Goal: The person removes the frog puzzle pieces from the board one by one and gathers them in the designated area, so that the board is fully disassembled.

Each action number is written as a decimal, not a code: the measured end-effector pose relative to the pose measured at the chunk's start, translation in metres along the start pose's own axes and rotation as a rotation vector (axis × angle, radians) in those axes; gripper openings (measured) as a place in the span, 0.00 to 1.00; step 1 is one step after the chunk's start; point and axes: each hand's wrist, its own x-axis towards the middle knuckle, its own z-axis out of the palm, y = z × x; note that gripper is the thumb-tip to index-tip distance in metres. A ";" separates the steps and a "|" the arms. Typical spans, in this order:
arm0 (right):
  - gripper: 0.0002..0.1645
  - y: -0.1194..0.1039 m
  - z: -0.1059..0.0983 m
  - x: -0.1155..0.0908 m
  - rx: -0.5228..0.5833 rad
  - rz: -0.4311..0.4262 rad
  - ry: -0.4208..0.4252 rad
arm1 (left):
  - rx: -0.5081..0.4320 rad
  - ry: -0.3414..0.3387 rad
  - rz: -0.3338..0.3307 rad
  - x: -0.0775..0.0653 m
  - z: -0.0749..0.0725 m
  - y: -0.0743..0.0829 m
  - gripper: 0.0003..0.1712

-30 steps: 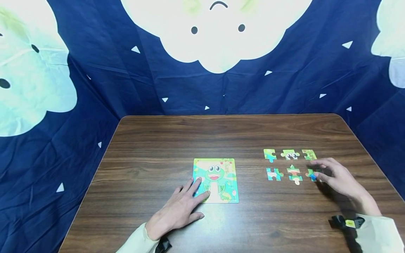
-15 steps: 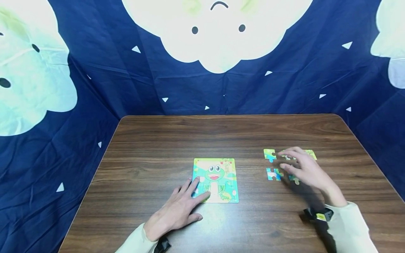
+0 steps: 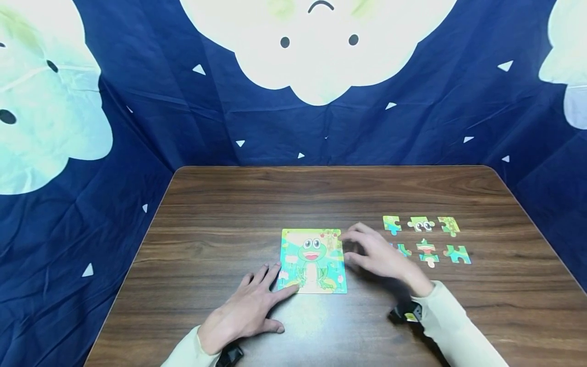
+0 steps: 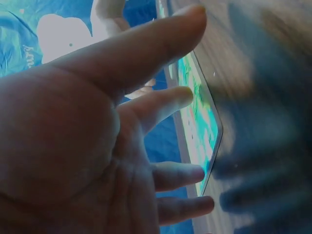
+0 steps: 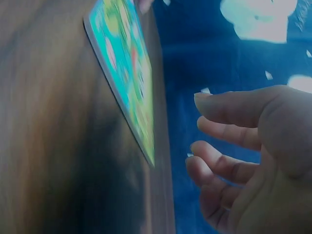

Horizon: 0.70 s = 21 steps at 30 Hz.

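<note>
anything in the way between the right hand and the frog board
Nothing visible: the right hand is at the right edge of the frog board, no object between them. The left hand is at the lower left corner; the puzzle pieces lie farther right.

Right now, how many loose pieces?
6: back left piece, back middle piece, back right piece, front left piece (partly behind right hand), front middle piece, front right piece.

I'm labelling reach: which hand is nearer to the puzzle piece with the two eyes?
Right. The right hand is left of the eyes piece, beside the frog picture; the left hand is farther away, at the picture's left edge.
</note>
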 end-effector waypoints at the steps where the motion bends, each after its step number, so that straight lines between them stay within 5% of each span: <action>1: 0.21 -0.005 0.004 0.003 0.005 -0.001 -0.014 | 0.000 -0.013 -0.003 0.000 -0.001 -0.001 0.46; 7: 0.21 -0.032 0.031 0.017 0.053 -0.002 -0.081 | -0.034 -0.059 0.001 -0.001 -0.005 -0.007 0.47; 16: 0.21 -0.057 0.062 0.026 0.017 -0.015 -0.094 | -0.073 0.173 0.025 0.011 -0.004 -0.023 0.41; 21: 0.24 -0.063 0.073 0.029 -0.044 -0.017 -0.086 | -0.102 0.212 -0.019 0.020 0.002 -0.033 0.39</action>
